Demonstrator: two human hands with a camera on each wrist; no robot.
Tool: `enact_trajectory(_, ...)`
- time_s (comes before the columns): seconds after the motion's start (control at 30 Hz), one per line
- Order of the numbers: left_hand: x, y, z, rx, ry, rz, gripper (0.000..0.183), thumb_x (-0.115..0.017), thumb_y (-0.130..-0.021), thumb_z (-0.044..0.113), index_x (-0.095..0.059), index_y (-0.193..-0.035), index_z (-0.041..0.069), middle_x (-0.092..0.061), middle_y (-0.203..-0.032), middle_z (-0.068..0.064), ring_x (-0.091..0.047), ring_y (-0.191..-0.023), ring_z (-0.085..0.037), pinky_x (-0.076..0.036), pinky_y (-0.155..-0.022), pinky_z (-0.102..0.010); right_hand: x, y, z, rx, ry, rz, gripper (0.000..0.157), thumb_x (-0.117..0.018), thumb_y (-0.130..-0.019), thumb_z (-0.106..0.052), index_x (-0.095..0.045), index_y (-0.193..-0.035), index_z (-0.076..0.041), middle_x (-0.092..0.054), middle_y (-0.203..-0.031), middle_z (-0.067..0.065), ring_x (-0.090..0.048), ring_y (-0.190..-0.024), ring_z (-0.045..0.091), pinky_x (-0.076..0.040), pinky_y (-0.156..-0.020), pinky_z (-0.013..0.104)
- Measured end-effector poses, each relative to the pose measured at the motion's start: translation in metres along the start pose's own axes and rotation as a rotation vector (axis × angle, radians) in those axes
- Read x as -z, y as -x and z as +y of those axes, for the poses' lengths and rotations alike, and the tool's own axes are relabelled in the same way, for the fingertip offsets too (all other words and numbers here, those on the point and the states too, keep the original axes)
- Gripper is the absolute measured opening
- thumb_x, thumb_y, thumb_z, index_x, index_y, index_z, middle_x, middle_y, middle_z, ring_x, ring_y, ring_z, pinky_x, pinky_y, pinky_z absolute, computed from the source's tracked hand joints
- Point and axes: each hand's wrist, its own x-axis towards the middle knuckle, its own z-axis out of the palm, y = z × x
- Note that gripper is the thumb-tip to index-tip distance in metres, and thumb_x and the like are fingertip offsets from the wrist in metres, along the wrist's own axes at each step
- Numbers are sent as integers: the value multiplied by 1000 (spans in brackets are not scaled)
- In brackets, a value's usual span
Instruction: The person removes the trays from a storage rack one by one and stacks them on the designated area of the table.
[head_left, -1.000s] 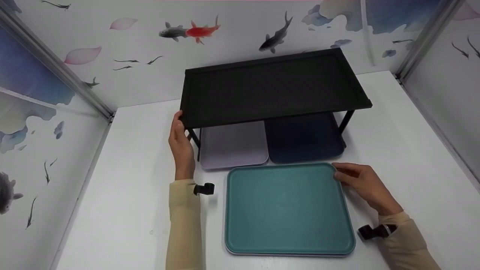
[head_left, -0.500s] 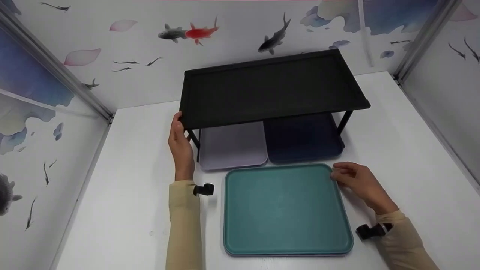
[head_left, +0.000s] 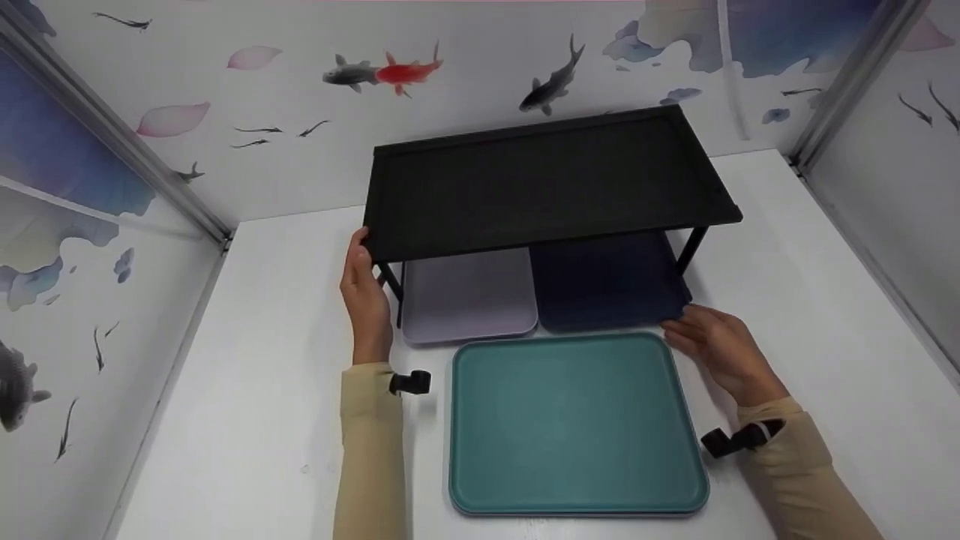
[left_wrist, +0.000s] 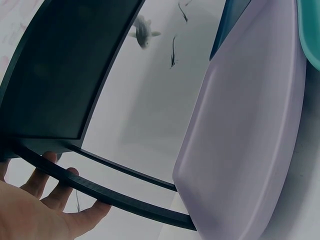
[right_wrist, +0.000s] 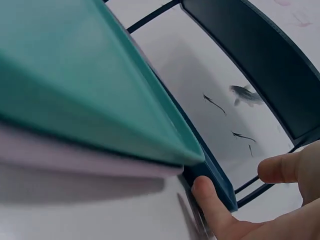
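A black shelf (head_left: 555, 180) on slim legs stands over a lilac tray (head_left: 470, 292) and a navy tray (head_left: 611, 289), side by side. My left hand (head_left: 367, 300) holds the shelf's left end; in the left wrist view its fingers (left_wrist: 60, 192) lie around the leg. My right hand (head_left: 724, 349) is at the navy tray's front right corner, fingertips touching or nearly touching it beside the shelf leg. In the right wrist view, thumb and finger are spread apart near that corner. A teal tray (head_left: 577, 424) lies in front, on top of a pale lilac one (right_wrist: 90, 157).
White panels with printed fish rise behind and at both sides of the white table (head_left: 247, 375). The teal tray's back edge lies close to the two trays beneath the shelf. A metal post (head_left: 855, 82) stands at the back right corner.
My right hand has left the teal tray's back right corner and moved forward to the navy tray's corner. The left hand stays on the shelf, which stands where it was.
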Motion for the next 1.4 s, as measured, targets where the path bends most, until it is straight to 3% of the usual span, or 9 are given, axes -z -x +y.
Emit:
enact_trajectory(0.13, 0, 0, 0, -7, 8, 3, 45, -34, -114, 34, -46, -155, 18, -42, -161, 0, -35, -150, -16, -32, -121, -51, -6, -3, -5, -58, -66, 2, 78, -47, -109, -25, 4, -159, 7, -16, -155, 24, -62, -109, 4, -47, -105, 21)
enact_trajectory(0.27, 1, 0, -1, -12, 6, 6, 46, -34, -113, 37, -46, -154, 19, -42, -161, 1, -36, -149, -16, -34, -120, -51, -12, -6, -14, -89, -183, 6, 64, -53, -108, -24, -19, -155, 1, -40, -136, 12, -61, -112, 9, -47, -106, 22)
enact_trajectory(0.37, 1, 0, -1, -18, -3, 9, 47, -34, -113, 38, -46, -155, 19, -42, -161, 1, -35, -150, -15, -33, -120, -51, -19, -11, -22, -78, -264, 2, 55, -56, -106, -25, -27, -149, -5, -45, -128, 4, -58, -115, 12, -47, -107, 24)
enact_trajectory(0.67, 1, 1, -3, -32, -1, 9, 46, -35, -114, 34, -45, -155, 16, -42, -161, -1, -34, -151, -16, -31, -122, -50, -37, -27, -35, -102, -565, 4, 76, -51, -107, -14, -2, -165, -20, -39, -137, 2, -52, -122, 12, -45, -109, 26)
enact_trajectory(0.8, 0, 1, -2, -25, 1, 7, 46, -35, -113, 34, -45, -155, 17, -42, -161, 0, -34, -151, -15, -30, -122, -50, -39, -28, -32, -78, -559, -6, 71, -40, -110, -11, 3, -165, -22, -34, -145, 1, -38, -141, 14, -40, -114, 26)
enact_trajectory(1.0, -2, 1, 0, -13, 1, 6, 46, -34, -114, 33, -45, -155, 16, -42, -161, -1, -33, -151, -16, -30, -123, -48, -43, -26, -28, -1, -518, -35, 70, -26, -111, -6, 16, -163, -28, -2, -171, 12, -14, -157, 22, -33, -118, 34)
enact_trajectory(1.17, -1, 0, 0, -12, 4, 2, 45, -34, -114, 30, -45, -155, 14, -41, -162, -2, -33, -151, -17, -30, -122, -49, -45, -22, -26, 87, -483, -31, 75, -28, -111, -3, 17, -162, -34, 1, -171, 14, -33, -149, 23, -43, -111, 33)
enact_trajectory(1.27, -1, 0, 0, -6, 6, -3, 45, -33, -114, 29, -44, -155, 15, -40, -162, -1, -32, -152, -17, -30, -122, -48, -46, -18, -24, 131, -425, -19, 75, -30, -111, -4, 17, -162, -32, 1, -169, 17, -54, -133, 16, -46, -107, 30)
enact_trajectory(1.4, 0, -1, -1, 8, -2, -8, 45, -31, -114, 29, -42, -157, 16, -38, -163, 0, -30, -153, -17, -28, -124, -47, -45, -11, -22, 142, -407, -10, 76, -32, -111, -6, 17, -163, -31, 2, -169, 17, -62, -116, 7, -48, -104, 26)
